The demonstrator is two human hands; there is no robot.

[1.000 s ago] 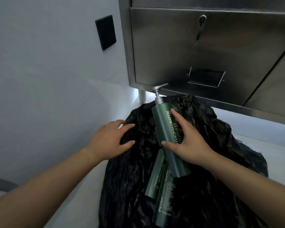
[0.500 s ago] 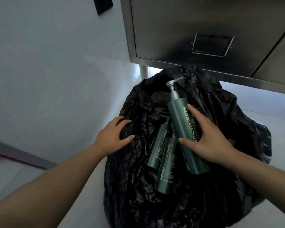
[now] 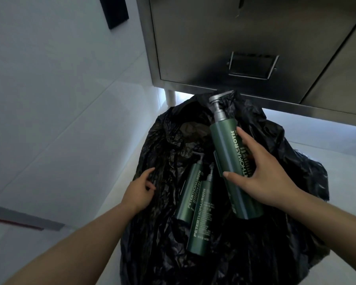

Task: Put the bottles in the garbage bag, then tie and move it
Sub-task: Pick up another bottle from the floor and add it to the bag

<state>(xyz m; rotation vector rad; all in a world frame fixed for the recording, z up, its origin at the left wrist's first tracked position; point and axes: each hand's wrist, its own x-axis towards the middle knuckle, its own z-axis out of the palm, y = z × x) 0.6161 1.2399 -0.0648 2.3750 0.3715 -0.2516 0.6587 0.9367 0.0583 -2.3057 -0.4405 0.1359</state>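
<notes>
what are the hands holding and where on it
The right hand grips the large green pump bottle around the middle of its body; the left hand holds the black garbage bag by its left edge.

This looks like a service or wash room in a commercial building. A stainless steel cabinet (image 3: 203, 38) with a recessed handle (image 3: 253, 66) stands raised on a short leg (image 3: 170, 98) over pale tiles (image 3: 70, 140), with toiletry pump bottles (image 3: 228, 161) just before it.

Pale tiled wall (image 3: 49, 99) seen at left, black wall plate (image 3: 115, 11) mounted high. Steel cabinet (image 3: 214, 38) raised on short leg (image 3: 171, 97). Cool light cast beneath onto white floor (image 3: 337, 157).
</notes>
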